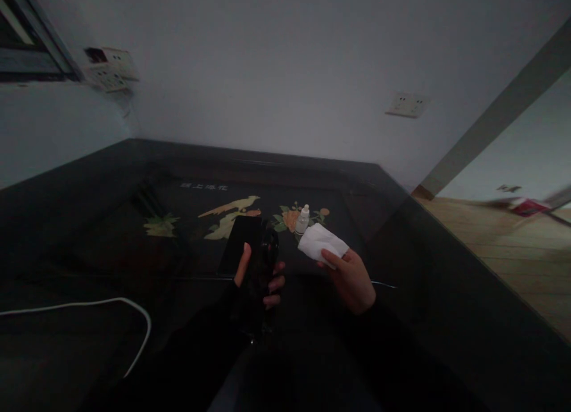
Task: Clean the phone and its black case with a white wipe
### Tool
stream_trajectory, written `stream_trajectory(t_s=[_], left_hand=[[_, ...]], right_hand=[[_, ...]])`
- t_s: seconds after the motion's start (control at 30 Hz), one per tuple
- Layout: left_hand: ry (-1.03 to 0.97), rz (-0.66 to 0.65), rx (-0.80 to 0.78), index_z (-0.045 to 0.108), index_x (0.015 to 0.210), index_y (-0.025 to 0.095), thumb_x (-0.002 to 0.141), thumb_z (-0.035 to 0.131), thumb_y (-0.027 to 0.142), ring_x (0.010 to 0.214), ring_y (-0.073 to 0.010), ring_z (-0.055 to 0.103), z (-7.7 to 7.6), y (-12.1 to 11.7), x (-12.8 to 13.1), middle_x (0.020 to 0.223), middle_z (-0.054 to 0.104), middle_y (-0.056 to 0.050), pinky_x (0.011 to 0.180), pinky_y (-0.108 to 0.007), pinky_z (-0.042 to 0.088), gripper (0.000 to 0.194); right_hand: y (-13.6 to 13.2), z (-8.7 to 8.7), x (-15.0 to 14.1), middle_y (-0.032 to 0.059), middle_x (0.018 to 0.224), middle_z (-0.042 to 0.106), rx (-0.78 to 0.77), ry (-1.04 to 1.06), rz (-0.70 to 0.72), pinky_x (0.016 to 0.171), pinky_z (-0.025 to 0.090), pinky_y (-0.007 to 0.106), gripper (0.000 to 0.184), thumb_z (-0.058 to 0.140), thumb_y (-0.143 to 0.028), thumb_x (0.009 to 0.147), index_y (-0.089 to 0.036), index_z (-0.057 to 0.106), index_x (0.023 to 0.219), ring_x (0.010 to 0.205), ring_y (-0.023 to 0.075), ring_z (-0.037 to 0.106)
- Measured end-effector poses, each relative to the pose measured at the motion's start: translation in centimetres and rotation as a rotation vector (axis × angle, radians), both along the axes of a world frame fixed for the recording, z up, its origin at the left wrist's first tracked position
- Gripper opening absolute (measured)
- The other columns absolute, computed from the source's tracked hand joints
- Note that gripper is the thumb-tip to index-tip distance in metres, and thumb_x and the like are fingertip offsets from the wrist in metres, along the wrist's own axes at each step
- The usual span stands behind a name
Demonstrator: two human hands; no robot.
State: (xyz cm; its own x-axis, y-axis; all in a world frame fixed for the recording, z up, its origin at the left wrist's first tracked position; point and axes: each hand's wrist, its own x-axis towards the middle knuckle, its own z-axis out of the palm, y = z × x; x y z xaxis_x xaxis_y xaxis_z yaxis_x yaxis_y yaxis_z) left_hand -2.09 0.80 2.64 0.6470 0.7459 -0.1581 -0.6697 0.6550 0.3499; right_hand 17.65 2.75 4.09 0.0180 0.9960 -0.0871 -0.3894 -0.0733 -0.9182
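My left hand [273,285] is wrapped round a long black glossy object [263,266], its thumb on one side and fingers on the other. Dim light hides what kind of object it is. In my right hand [354,279] a white tissue [322,239] is pinched between thumb and fingers, a little apart from the black object. Just behind the tissue a small clear dropper bottle [302,220] with a white cap stands upright. A flat black rectangular thing [238,236], like a phone or case, lies beside my left hand and is partly hidden.
The dark glossy table [383,222] bears a printed bird and flowers. A white cable [102,301] curves across its left side. Wall sockets [407,104] sit behind, and a cluster of socket plates [111,67] is at the left corner. Wooden floor [499,239] lies to the right.
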Motion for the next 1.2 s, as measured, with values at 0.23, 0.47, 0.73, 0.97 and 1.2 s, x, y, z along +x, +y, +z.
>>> stream_trajectory(t_s=[0.23,0.47,0.73,0.97,1.2], left_hand=[[-0.02,0.073,-0.21,0.056,0.105,0.016,0.08,0.04,0.057,0.086,-0.0227,0.061,0.2,0.2,0.1,0.107,0.063,-0.011,0.072,-0.043,0.046,0.051],[-0.147,-0.019,-0.079,0.053,0.118,0.007,0.087,0.031,0.051,0.107,-0.0261,0.055,-2.0,0.5,0.5,0.108,0.064,-0.016,0.1,-0.049,0.028,0.059],[-0.095,0.04,-0.08,0.027,0.137,0.0,0.085,0.024,0.057,0.102,-0.0226,0.058,-1.7,0.5,0.4,0.106,0.063,-0.017,0.093,-0.031,0.036,0.077],[-0.081,0.127,-0.093,0.016,0.14,0.003,0.086,0.018,0.057,0.103,-0.0257,0.058,0.6,0.5,0.2,0.112,0.062,-0.016,0.098,-0.038,0.03,0.077],[-0.144,0.073,-0.12,0.02,0.139,-0.001,0.084,0.019,0.061,0.082,-0.0174,0.063,0.8,0.0,0.1,0.108,0.063,-0.017,0.075,-0.025,0.043,0.082]], right_hand=[[0.0,-0.4,-0.4,0.0058,0.095,0.069,0.073,-0.046,0.026,0.067,0.051,0.026,0.028,0.073,-0.024,0.064,-0.017,0.067,0.09,0.081,0.0175,0.065],[-2.4,0.5,-1.5,0.0028,0.085,0.07,0.316,-0.26,0.127,0.079,0.047,0.032,0.013,0.07,-0.018,0.069,-0.02,0.069,0.082,0.082,0.018,0.064],[-4.0,0.3,-2.7,0.009,0.121,0.058,1.237,-1.146,0.348,0.106,0.026,0.046,0.022,0.051,-0.012,0.081,-0.014,0.057,0.103,0.118,0.0203,0.048],[-4.6,1.2,-3.1,0.0093,0.125,0.055,1.415,-1.333,0.413,0.104,0.032,0.046,0.033,0.037,-0.017,0.09,-0.01,0.05,0.12,0.123,0.0223,0.043],[-4.0,0.8,-2.8,0.011,0.125,0.055,1.419,-1.363,0.329,0.105,0.03,0.049,0.033,0.037,-0.011,0.089,-0.008,0.052,0.118,0.122,0.0217,0.043]])
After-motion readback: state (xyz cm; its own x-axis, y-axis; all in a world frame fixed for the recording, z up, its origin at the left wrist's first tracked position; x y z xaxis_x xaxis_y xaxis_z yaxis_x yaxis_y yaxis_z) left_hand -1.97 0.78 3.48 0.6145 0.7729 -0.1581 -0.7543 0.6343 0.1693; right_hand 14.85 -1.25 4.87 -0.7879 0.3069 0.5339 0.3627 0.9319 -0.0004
